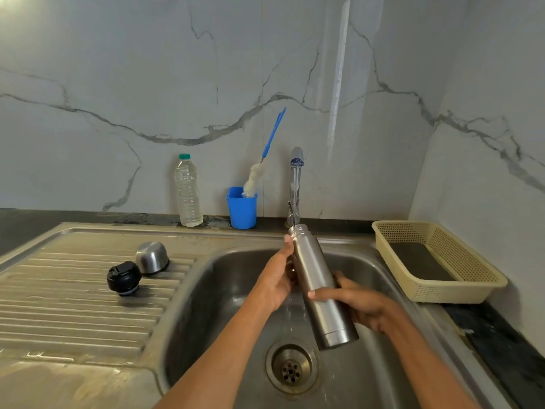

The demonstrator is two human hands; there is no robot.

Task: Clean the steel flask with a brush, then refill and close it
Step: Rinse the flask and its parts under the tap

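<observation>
Both hands grasp the steel flask (320,286) over the sink basin (230,290). The left hand (277,278) wraps the upper body just below the neck, thumb up near the shoulder; the right hand (358,304) curls round the middle from the right, its thumb lying across the front. The flask is tilted, open mouth up and far, base low and near, hanging above the drain (291,368). A thin stream of water runs from the tap (295,184) down to the flask's mouth.

On the ribbed draining board (73,308) to the left lie the black stopper (124,278) and, just beyond it and touching or nearly so, the steel cup lid (152,257), dome up. On the far counter against the marble wall stands a clear plastic water bottle (188,191) with a green cap; right of it is a blue cup (242,208) holding the bottle brush (259,169), bristles down, blue handle leaning right. A cream plastic basket (436,258) sits on the dark counter to the right of the sink.
</observation>
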